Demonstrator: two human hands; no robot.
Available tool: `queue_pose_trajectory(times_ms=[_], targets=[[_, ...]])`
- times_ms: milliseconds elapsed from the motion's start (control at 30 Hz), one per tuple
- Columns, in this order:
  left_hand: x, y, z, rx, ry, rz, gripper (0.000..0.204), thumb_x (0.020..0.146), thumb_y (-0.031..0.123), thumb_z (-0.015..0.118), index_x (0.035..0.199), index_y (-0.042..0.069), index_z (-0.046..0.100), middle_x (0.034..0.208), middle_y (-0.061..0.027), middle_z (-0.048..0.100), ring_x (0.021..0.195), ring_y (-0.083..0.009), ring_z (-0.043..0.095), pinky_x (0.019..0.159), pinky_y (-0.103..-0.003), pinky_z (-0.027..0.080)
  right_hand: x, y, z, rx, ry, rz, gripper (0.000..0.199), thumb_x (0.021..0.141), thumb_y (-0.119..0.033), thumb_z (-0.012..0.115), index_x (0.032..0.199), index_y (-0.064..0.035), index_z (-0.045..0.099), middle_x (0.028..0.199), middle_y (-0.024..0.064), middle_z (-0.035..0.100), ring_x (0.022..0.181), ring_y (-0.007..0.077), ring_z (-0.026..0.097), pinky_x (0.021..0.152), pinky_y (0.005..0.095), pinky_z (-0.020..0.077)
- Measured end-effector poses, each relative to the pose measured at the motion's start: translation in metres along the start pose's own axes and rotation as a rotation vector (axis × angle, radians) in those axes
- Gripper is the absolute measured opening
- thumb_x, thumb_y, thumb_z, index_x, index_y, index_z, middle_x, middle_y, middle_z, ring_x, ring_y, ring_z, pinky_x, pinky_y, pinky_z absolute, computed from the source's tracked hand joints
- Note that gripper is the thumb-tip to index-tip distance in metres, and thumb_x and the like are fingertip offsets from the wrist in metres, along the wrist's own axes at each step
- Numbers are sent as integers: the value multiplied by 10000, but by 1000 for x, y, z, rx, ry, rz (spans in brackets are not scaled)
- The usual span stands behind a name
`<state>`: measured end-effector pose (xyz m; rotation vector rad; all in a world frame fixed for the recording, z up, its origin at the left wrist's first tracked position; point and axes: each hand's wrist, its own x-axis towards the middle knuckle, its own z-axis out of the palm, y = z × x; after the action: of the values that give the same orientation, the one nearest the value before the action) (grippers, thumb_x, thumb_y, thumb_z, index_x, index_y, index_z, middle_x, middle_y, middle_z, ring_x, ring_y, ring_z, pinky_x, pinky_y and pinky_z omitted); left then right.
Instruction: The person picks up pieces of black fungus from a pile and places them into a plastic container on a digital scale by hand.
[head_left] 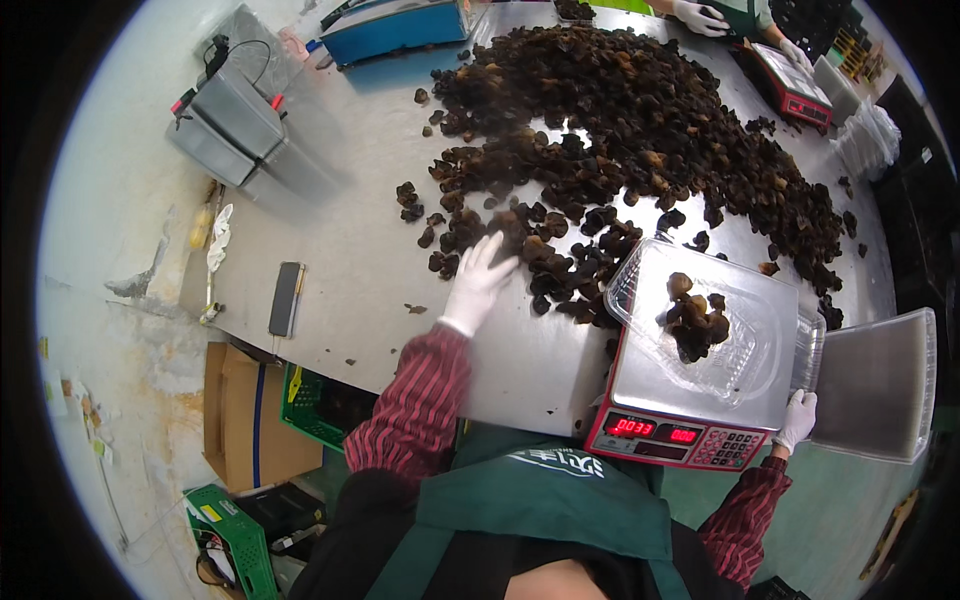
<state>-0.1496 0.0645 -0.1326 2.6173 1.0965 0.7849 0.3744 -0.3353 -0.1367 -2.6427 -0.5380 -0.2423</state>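
My left hand (483, 285), in a white glove, reaches over the steel table with its fingers apart. Its fingertips meet the near edge of a big pile of dark brown wood ear mushrooms (620, 110), where some pieces blur. At the right, my gloved right hand (797, 420) is beside the red and silver weighing scale (630, 385), fingers closed at the near end of a clear plastic tray (811, 350); its grip is partly hidden. Another clear tray (625, 285) lies on the scale's pan, with a small clump of wood ear mushrooms (697, 318) in it.
Stacked clear trays (875, 385) stand right of the scale. A dark phone-like slab (287, 299) lies at the table's left, below grey bins (225, 125). A blue box (395, 35) sits at the back. Across the table, a person's gloved hand (702, 18) is near a second scale (795, 85).
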Motion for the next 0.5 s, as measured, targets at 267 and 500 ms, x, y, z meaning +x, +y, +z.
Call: queue_pose_trajectory(times_ms=[267, 500], targets=[[8, 1, -1, 13, -54, 88, 507, 750, 447, 737, 1205, 240, 654, 1476, -105, 410, 1346, -405, 341, 1086, -576, 258, 2, 1, 1, -7, -6, 1, 303, 952, -297, 542, 890, -1, 530, 786, 184, 608, 702, 359, 563, 683, 438, 449], [42, -37, -32, 127, 193, 60, 320, 825, 191, 673, 1141, 143, 654, 1189, -45, 619, 1103, -230, 557, 956, -421, 402, 1, 6, 4, -13, 7, 12, 298, 953, -297, 541, 904, -3, 530, 796, 188, 611, 707, 363, 566, 689, 446, 449]])
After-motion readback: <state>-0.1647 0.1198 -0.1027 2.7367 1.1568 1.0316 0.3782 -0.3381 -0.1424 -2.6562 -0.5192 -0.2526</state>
